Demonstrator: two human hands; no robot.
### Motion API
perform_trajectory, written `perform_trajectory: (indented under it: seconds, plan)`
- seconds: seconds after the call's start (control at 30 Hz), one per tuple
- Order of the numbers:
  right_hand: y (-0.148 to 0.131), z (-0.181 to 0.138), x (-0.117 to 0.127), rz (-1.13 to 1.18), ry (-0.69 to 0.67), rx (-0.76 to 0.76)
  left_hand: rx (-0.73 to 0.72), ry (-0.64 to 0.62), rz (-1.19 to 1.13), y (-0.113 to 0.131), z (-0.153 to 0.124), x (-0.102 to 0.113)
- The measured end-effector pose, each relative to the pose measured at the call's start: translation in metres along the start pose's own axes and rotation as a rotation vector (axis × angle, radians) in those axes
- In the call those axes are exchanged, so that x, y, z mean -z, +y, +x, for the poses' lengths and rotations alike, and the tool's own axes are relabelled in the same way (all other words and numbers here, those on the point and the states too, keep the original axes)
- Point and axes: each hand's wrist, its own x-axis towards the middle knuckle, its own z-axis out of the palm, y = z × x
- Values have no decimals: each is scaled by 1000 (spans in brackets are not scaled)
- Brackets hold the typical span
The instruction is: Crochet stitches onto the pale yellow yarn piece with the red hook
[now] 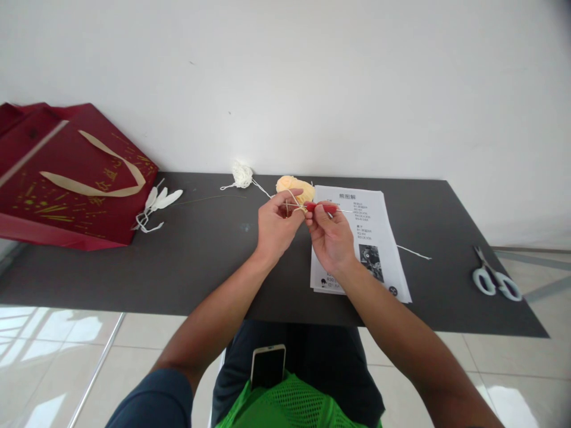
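So, far left a dark red bag (57,157) is parked on the grey table (200,261), with white pieces (168,200) lying beside it, then a white yarn ball (242,175). A small bit of yarn work (302,209) is pinched by the left hand (277,229), just in front of the yellow skein (292,184), strand looped over a finger. A red-handled hook (328,208) is gripped by the right hand (332,241), over printed sheets (393,261). Scissors (489,270) are set far right. Apparently a stitch is being worked; even strand tension and a steady hook would be needed next.
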Motion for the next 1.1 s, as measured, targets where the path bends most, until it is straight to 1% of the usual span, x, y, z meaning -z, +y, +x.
perform_trajectory:
  seconds: [0.13,0.27,0.4,0.43,0.47,0.57,0.63,0.7,0.77,0.83,0.9,1.0,1.1]
  plan:
    - [-2,3,2,-32,7,18,53,-32,3,3,2,3]
    - [-5,7,8,-113,-26,11,116,-20,-4,3,6,6]
    - [-4,10,15,-235,-130,0,174,94,-96,1,12,9]
    - [-2,11,16,-294,-152,23,185,107,-134,2,14,10]
    - [1,12,18,-372,-188,40,204,108,-177,3,15,11]
    - [11,11,22,-580,-349,-7,290,41,-293,6,18,13]
    - [14,9,24,-738,-410,28,318,12,-325,8,19,15]
    - [12,7,25,-972,-400,127,307,38,-319,10,21,18]
    - [6,6,26,-1185,-376,198,262,94,-282,10,24,21]
    - [-3,8,27,-1316,-328,265,202,149,-224,11,26,23]
    - [-12,13,29,-1379,-277,333,152,191,-175,11,29,26]
    - [-26,20,32,-1432,-183,411,110,221,-139,11,33,30]
    - [-35,24,35,-1377,-25,442,90,244,-118,10,35,31]
